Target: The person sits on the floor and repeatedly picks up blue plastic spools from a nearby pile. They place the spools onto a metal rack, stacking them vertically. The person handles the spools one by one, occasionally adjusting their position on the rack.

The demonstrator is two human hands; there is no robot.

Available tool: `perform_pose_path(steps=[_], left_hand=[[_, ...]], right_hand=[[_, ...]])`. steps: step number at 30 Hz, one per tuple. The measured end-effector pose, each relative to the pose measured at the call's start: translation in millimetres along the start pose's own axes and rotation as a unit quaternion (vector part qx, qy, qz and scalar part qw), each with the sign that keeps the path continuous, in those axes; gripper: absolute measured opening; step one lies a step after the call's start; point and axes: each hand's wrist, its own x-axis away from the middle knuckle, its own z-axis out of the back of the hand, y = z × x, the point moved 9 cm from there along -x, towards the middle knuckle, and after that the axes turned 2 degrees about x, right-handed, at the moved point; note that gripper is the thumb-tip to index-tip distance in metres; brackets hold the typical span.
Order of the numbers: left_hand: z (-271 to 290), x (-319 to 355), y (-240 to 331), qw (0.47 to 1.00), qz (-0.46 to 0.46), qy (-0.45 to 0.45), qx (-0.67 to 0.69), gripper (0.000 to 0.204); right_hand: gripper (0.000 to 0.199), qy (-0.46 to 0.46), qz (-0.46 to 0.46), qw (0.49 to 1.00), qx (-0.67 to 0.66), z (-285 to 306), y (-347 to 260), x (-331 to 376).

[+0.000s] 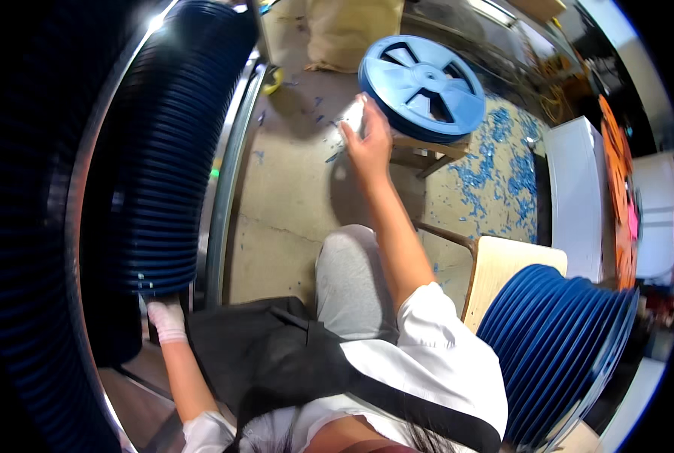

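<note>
Across the ground: beige concrete floor (276, 219), finely cracked, strewn with blue scraps (492, 158) most thickly at upper right.
Left-side row: long, curving line of dark blue, round, ridged discs (178, 143), packed edge to edge beside a grey metal rail (235, 174).
Person's clothing: black apron (246, 347) over a white short-sleeved top (450, 332), with grey trousers (352, 279) below.
Lower-right stack: blue, round, thin-rimmed discs (548, 340), ranked close together by a pale wooden chair (518, 253).
Spoked reel: light blue, round reel with a small central hub and wedge-shaped openings (427, 72), lying flat on a low wooden stool (450, 151), ahead of the person and slightly to the right.
White unit: tall, white, box-shaped cabinet (575, 200), to the right of the scraps.
Sack: beige, bulky, soft-sided sack (352, 34), on the floor left of the reel.
Right hand: right hand (371, 143), bare, thumb and fingers apart, just beside the reel's near-left rim; whether the fingertips touch it cannot be told.
Left hand: left hand (160, 308), in a pale pinkish covering, at the near end of the left-side row; its fingers are hidden, so their grip cannot be told.
</note>
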Motion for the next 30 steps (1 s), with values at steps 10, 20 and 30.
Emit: perform_pose_path(steps=[10,20,30], left_hand=[[5,114,43,0.886,-0.224,-0.066,-0.4,0.067],[-13,118,18,0.763,-0.299,-0.117,-0.561,0.048],[-47,136,15,0.675,-0.374,-0.141,-0.62,0.039]], right_hand=[[0.047,-0.294,-0.128,0.771,0.551,71,158,-22],[0.029,-0.33,0.018,0.852,0.405,75,121,-55],[0.043,-0.065,-0.189,0.963,-0.18,126,-65,-95]])
